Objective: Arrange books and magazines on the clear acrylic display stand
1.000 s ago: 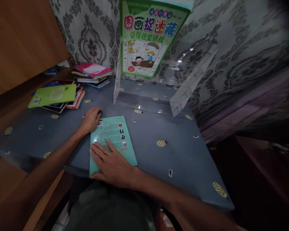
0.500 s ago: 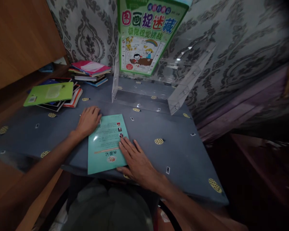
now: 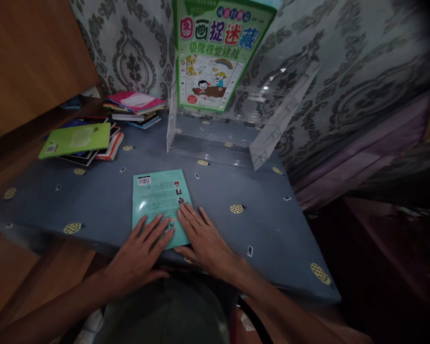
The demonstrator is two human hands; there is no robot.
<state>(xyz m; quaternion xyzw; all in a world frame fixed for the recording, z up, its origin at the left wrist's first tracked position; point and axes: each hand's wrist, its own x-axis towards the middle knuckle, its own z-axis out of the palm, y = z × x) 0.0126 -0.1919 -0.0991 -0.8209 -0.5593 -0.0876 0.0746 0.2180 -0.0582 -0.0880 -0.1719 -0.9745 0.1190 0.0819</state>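
A teal book (image 3: pixel 157 196) lies flat near the table's front edge, with a barcode at its far left corner. Across its near left part rests my left hand (image 3: pixel 141 251), fingers spread and pointing away from me, covering some of the printed title. My right hand (image 3: pixel 204 239) lies on the book's near right edge, its fingers stretched over the cover and its thumb at the front edge. Neither hand grips anything.
A clear acrylic rack (image 3: pixel 268 138) stands at the back, holding a green picture book (image 3: pixel 211 57) upright. Book stacks lie at the back left, one topped by a lime-green book (image 3: pixel 77 138), the other by a pink book (image 3: pixel 132 101). A patterned cloth (image 3: pixel 265 224) covers the table.
My left hand has moved from the book's far left edge toward me onto its near left part, uncovering the barcode. My right hand has stayed in place.
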